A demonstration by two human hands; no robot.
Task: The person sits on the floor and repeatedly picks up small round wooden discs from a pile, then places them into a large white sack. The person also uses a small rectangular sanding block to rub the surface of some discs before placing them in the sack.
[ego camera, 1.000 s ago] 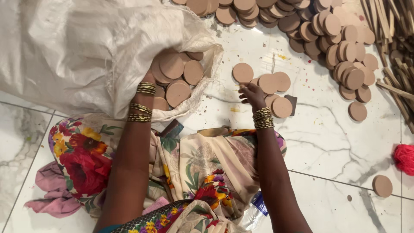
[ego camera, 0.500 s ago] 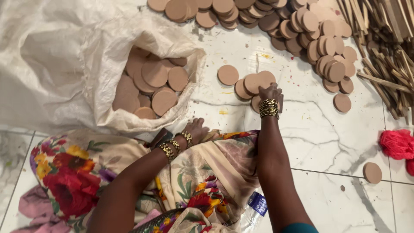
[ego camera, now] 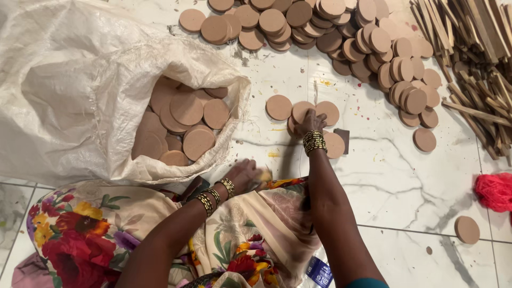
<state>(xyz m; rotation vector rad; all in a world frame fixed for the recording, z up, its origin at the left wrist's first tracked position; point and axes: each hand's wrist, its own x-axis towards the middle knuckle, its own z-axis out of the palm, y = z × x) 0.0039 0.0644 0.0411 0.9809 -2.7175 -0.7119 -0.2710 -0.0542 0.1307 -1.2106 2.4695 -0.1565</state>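
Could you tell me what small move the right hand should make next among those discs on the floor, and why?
Probably close the right hand on one disc and lift it clear. The hand lies on a small cluster of loose discs, fingers spread, none visibly gripped, while the left hand waits low by the lap near the sack.

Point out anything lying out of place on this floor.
One round brown wooden disc lies alone at lower right, far from the big disc pile. A small dark square piece sits among the discs beside the right hand.
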